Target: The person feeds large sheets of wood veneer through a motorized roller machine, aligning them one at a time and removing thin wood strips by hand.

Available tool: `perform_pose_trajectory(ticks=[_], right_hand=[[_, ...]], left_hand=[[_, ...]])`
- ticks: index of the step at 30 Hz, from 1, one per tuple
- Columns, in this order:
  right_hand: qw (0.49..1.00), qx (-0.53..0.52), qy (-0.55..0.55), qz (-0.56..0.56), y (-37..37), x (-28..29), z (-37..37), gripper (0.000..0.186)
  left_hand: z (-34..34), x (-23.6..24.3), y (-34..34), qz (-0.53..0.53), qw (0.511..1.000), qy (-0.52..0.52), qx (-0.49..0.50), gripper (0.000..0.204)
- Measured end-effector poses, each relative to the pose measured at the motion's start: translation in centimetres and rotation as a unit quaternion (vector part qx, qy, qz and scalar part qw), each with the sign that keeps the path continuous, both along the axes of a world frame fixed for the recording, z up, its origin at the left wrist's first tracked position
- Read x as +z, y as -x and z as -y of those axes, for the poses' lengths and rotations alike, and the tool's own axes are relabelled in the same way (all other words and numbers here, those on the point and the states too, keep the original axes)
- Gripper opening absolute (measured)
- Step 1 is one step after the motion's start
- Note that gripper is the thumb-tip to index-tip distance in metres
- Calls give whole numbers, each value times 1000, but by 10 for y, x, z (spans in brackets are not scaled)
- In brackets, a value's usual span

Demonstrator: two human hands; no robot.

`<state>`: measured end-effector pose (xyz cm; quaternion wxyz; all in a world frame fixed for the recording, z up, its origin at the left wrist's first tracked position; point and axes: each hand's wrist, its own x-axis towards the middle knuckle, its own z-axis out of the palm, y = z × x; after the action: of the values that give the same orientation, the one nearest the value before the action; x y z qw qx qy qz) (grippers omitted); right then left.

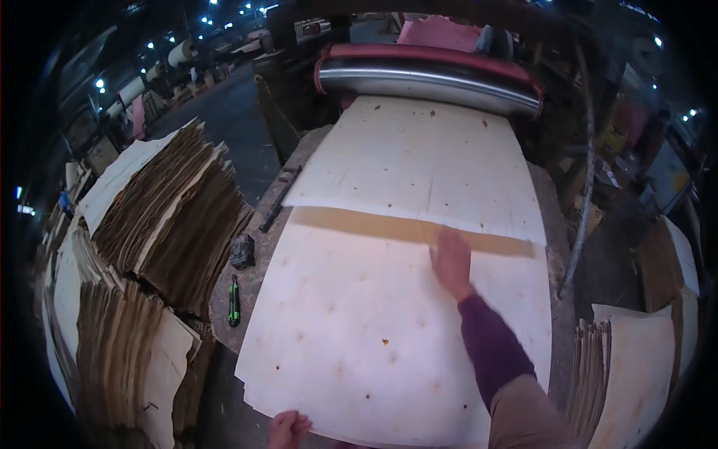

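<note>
A pale, spotted veneer sheet (351, 322) lies in front of me on the worktable (228, 322). An upper sheet (404, 157) overlaps its far part and reaches to the steel roller, with a tan band along its near edge. My right hand (451, 262) is at that edge, right of centre; its fingertips are too blurred to show whether they grip. At the bottom, my left hand (290, 426) has curled fingers on the lower sheet's near edge. A green utility knife (234, 299), a dark block (242, 251) and a dark bar (279, 200) rest along the table's left side.
A steel roller (426, 86) with red sheeting spans the far end. Tall veneer stacks stand left (157, 209) and lower right (628, 374). A pole (585, 187) runs along the right side. A distant person (64, 200) in blue is at far left beside the dark aisle.
</note>
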<state>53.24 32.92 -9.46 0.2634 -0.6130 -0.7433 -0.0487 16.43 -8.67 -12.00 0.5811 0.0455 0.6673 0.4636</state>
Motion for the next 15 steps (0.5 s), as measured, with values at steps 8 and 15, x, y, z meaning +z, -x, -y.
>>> perform_pose_trajectory(ticks=[8, 15], right_hand=[[996, 60, 60, -28, 16, -54, 183, 48], [974, -139, 179, 5, -24, -29, 91, 46]], left_hand=[[17, -11, 67, 14, 995, -13, 96, 16], [3, 13, 55, 113, 991, 23, 64, 22]])
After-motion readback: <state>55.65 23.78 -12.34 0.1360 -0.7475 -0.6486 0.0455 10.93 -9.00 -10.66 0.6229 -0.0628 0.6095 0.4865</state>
